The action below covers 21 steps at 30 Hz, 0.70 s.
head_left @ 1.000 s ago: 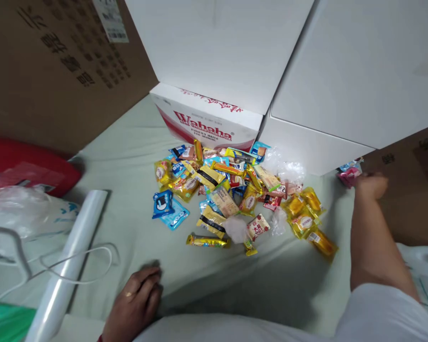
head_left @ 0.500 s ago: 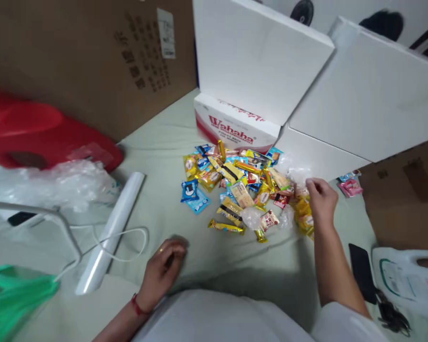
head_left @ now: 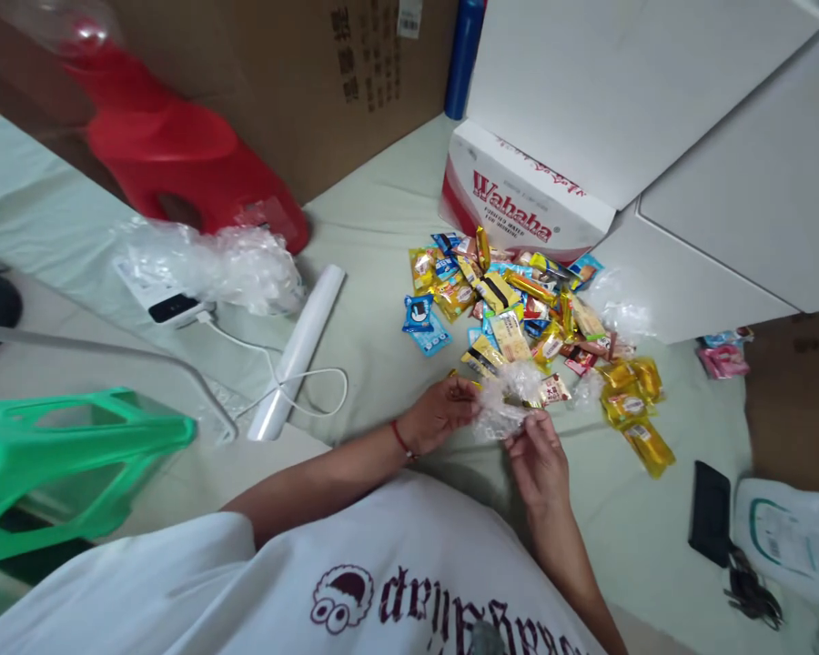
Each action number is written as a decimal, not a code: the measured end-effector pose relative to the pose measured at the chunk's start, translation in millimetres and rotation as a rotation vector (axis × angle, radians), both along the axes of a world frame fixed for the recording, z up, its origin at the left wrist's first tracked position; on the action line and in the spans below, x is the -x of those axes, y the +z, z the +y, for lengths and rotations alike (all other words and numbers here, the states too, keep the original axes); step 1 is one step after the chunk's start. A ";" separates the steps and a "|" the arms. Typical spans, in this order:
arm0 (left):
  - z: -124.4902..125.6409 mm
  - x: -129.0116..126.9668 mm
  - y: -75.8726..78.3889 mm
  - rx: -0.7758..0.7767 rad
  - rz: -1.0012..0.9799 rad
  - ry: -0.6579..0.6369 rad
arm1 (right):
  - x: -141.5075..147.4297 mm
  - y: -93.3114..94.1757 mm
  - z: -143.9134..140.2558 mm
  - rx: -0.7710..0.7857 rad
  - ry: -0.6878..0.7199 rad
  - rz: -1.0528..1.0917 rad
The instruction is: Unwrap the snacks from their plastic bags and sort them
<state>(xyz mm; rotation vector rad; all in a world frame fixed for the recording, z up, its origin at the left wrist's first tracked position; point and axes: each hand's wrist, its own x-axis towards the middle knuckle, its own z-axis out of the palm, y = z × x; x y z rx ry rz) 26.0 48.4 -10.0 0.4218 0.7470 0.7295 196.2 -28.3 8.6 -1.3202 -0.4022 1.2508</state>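
Head view: both hands meet low in the middle of the frame, just in front of the pile of snack packets [head_left: 525, 309] that lies spread on the pale green sheet [head_left: 375, 236]. Between them is a crumpled clear plastic bag [head_left: 505, 405]. The left hand [head_left: 440, 414], a red band at its wrist, has its fingers curled and pinched on the bag's left edge; the right hand [head_left: 536, 459] has its fingers closed on the bag's lower right edge, so the bag is stretched from one hand to the other, touching both. The bag's far side rests against the nearest packets of the pile.

Behind the pile stands a red-and-white Wahaha box [head_left: 525, 196], with large white boxes [head_left: 710, 182] beside and over it. Some yellow packets [head_left: 638, 409] lie off to the right of the hands, pink ones [head_left: 720, 359] farther right. Left of the hands lie a white roll [head_left: 300, 350], a white cable [head_left: 293, 377], loose clear plastic [head_left: 218, 264] and a red stool [head_left: 184, 155]; a green stool [head_left: 68, 464] is at the near left. A black phone [head_left: 710, 509] lies to the right
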 end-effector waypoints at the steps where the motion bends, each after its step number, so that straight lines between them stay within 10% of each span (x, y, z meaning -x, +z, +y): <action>1: 0.1 1.6 -1.1 0.021 -0.006 0.018 | -5.8 -1.3 0.3 0.001 0.001 0.071; 8: -2.5 13.1 1.8 0.045 0.038 0.152 | -11.6 -17.8 -1.3 -0.007 0.017 0.157; 16: -3.0 8.6 8.8 -0.259 0.174 0.067 | -25.4 7.0 7.5 -0.147 0.406 -0.613; 21: -2.7 7.9 3.6 -0.391 0.499 0.180 | -25.0 3.4 20.3 -0.056 0.242 -0.734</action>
